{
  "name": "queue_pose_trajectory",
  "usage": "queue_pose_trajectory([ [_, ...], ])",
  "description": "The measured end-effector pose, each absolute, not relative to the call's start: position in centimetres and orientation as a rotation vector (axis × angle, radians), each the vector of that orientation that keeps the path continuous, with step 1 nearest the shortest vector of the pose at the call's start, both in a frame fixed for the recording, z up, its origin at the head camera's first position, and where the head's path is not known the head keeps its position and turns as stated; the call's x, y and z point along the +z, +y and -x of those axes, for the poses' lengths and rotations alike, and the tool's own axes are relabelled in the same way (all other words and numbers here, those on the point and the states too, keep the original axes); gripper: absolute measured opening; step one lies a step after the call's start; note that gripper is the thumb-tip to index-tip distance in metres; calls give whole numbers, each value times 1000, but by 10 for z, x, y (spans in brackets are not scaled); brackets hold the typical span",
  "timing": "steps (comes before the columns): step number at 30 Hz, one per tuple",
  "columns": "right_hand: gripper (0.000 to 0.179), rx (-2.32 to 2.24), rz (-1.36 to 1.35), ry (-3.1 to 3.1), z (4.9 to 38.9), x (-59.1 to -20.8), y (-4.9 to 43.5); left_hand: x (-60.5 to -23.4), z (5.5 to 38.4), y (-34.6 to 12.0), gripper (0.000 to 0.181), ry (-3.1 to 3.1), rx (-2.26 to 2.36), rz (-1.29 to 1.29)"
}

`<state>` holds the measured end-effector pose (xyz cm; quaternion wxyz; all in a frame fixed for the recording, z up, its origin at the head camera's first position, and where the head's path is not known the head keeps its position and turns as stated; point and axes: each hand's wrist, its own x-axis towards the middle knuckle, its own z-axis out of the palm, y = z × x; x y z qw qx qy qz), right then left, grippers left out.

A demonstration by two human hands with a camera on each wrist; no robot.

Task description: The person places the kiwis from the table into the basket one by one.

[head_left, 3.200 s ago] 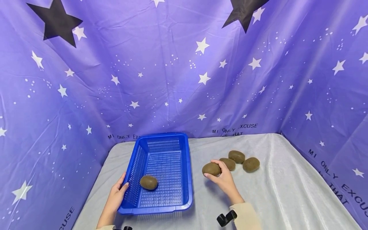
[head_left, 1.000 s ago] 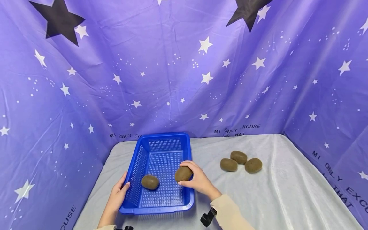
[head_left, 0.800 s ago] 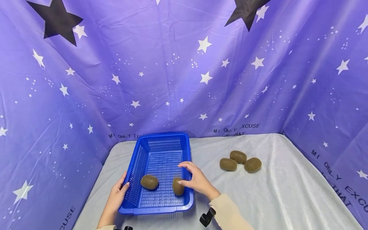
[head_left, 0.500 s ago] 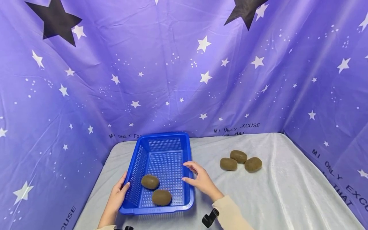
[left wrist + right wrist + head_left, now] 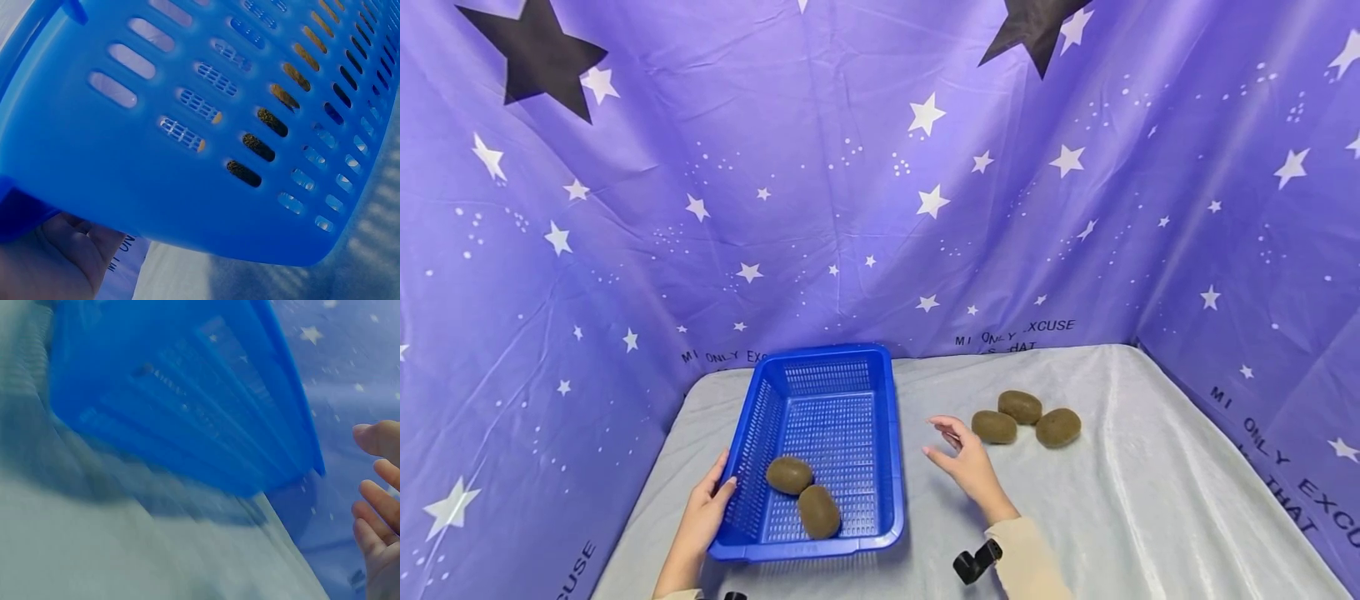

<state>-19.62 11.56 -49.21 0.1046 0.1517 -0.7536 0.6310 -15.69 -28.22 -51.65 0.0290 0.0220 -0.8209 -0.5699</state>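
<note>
A blue slotted plastic basket (image 5: 886, 467) is at the left of the cloth, its left rim gripped by my left hand (image 5: 706, 504). In the left wrist view, the fingers bend under the rim of the basket (image 5: 125, 181). Two brown kiwis, one (image 5: 789, 476) farther back and another (image 5: 819, 512) nearer, lie touching at the basket's near left. My right hand (image 5: 973, 471) is over the cloth between the basket and three loose kiwis (image 5: 995, 427), fingers apart and holding nothing. The right wrist view also shows the spread fingers of this hand (image 5: 381, 500) beside the basket.
The three loose kiwis sit close together at the right on a pale grey cloth (image 5: 1120, 500). Purple star-printed curtains (image 5: 820, 208) stand behind and on both sides. A black wrist camera (image 5: 977, 562) is strapped by the right sleeve.
My right hand brought one kiwi from the cloth into the basket and let it go. That kiwi rolled left against the other one. The hand has moved back right; the left hand stays.
</note>
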Motion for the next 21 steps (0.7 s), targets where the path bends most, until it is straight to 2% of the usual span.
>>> queue_pose_trajectory([
  [11,49,1932,-36,-2190,222,-536,163,-515,158,-280,56,-2540,-1773,-73],
  [21,56,1854,299,-1843,224,-554,168,-516,156,-280,54,-2524,-1743,-55],
])
